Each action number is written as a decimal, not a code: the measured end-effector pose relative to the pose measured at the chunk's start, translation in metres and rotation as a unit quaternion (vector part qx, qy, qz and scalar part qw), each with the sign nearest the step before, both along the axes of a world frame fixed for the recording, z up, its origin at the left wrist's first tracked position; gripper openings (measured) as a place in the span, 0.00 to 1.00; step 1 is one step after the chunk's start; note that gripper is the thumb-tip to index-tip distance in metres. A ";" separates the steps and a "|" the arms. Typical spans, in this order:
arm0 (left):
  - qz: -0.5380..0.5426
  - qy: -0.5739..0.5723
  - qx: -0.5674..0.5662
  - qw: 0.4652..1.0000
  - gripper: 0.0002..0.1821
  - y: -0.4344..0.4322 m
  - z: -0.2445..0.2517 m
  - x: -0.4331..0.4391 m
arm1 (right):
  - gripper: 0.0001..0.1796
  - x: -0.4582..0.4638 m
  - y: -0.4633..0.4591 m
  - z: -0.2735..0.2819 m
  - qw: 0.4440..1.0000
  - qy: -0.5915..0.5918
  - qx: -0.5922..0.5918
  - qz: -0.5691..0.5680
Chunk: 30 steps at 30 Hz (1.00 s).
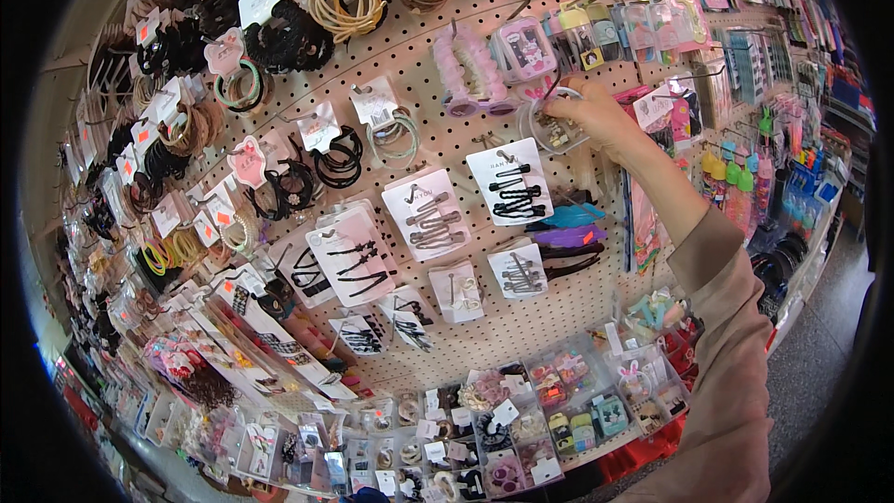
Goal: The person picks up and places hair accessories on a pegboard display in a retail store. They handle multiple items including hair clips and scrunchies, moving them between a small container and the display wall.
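Observation:
My right hand (590, 115) reaches up to the pegboard (447, 143) and grips a clear round plastic case (559, 133) with small pieces in it. Pink bunny ears show at the top of the case, beside a metal hook; whether it hangs on the hook is hard to tell. Just left of my hand hang pink plush headbands with sunglasses (469, 77) and a lilac cartoon box (525, 49). Below it is a white card of black hair clips (513, 181). My left hand is out of view.
Hair ties on cards (346, 7) crowd the upper left. Metal hooks jut out from the board. Under it, a shelf carries clear divided bins (482, 426) of scrunchies and small accessories. Farther right are colourful bottles (733, 175) and a grey floor (814, 335).

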<state>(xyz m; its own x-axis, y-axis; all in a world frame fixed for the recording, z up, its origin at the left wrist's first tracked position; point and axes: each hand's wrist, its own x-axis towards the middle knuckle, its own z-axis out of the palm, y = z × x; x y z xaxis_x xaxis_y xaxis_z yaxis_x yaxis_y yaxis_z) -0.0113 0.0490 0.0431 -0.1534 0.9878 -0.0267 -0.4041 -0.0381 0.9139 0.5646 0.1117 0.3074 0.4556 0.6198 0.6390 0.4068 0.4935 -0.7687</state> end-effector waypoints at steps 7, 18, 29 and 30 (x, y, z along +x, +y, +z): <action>0.006 -0.012 -0.008 1.000 0.19 0.000 -0.004 -0.004 | 0.12 -0.010 -0.015 0.003 0.991 0.096 0.010 0.094; 0.009 -0.025 -0.020 0.999 0.18 0.000 -0.007 -0.008 | 0.10 -0.013 -0.020 0.005 0.983 0.150 0.005 0.102; 0.002 -0.029 -0.028 0.999 0.17 0.000 -0.012 -0.012 | 0.15 -0.016 -0.029 -0.014 0.982 -0.087 0.024 -0.165; 0.002 -0.030 -0.028 0.999 0.17 -0.001 -0.013 -0.013 | 0.15 -0.015 -0.028 -0.015 0.979 -0.103 0.034 -0.171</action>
